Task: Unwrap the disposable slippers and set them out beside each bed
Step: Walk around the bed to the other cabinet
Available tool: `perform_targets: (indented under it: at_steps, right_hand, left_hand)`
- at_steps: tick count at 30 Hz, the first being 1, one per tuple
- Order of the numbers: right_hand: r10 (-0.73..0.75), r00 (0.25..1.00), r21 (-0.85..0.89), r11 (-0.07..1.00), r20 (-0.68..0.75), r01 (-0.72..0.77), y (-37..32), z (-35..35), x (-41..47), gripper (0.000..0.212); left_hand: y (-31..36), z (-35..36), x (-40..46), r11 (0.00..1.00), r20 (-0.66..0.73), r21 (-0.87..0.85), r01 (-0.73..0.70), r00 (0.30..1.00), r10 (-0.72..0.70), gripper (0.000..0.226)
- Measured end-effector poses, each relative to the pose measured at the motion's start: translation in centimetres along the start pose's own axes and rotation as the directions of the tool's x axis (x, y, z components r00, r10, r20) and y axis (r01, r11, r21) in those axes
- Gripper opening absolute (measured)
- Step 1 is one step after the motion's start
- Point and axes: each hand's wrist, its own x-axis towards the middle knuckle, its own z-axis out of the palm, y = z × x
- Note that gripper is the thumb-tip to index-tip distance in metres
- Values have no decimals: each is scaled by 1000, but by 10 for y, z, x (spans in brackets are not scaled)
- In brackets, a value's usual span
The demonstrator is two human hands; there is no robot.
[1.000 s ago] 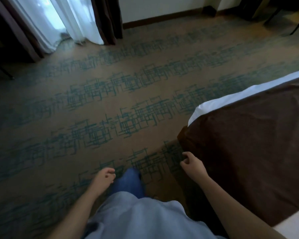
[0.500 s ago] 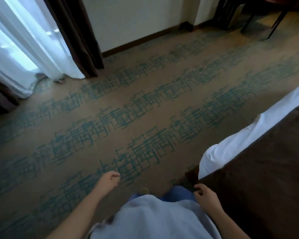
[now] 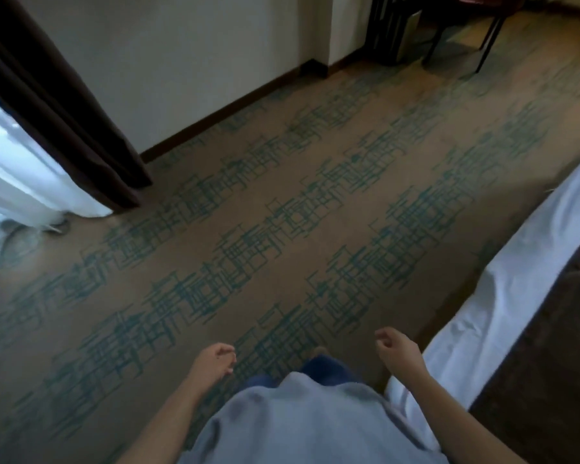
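Note:
No slippers or wrapping show in the head view. My left hand (image 3: pixel 215 361) hangs low at centre with its fingers curled in and nothing in it. My right hand (image 3: pixel 397 351) is raised a little beside the bed (image 3: pixel 503 316), fingers loosely curled, also holding nothing. The bed runs along the right edge, with a white sheet on its side and a dark brown cover on top. My grey shirt and blue trousers fill the bottom centre.
Brown carpet (image 3: pixel 282 212) with a teal pattern covers the floor ahead. A dark curtain (image 3: pixel 57 105) and a white sheer curtain (image 3: pixel 17 175) hang at the left. A white wall with a dark skirting board (image 3: pixel 228 105) runs behind. Dark chair legs (image 3: pixel 482 41) stand at the far right.
The view has swung right and forward along the bed's side. The wall and chair legs came nearer, the curtains slid left. Both hands stayed curled and without anything in them.

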Motion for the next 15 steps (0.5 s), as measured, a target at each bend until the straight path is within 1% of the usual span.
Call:
perform_targets:
  at_steps: [3,7,12,15]
  right_hand:
    - [-28,999,28,999,-20,29,-29,-51,51,28]
    - [-3,998,68,998,-64,7,-45,-101,103,27]
    - [106,991,158,983,-81,-92,-42,-141,166,28]
    - [193,978,178,968,-73,-178,-42,-164,201,30]
  left_hand:
    - [55,12,31,1000,13,12,-2,1000,2,27]
    - [127,35,71,999,61,33,-15,998,13,25]
    - [225,72,139,998,163,63,-33,986,22,21]
    - [298,93,185,991,201,103,-80,978,58,17]
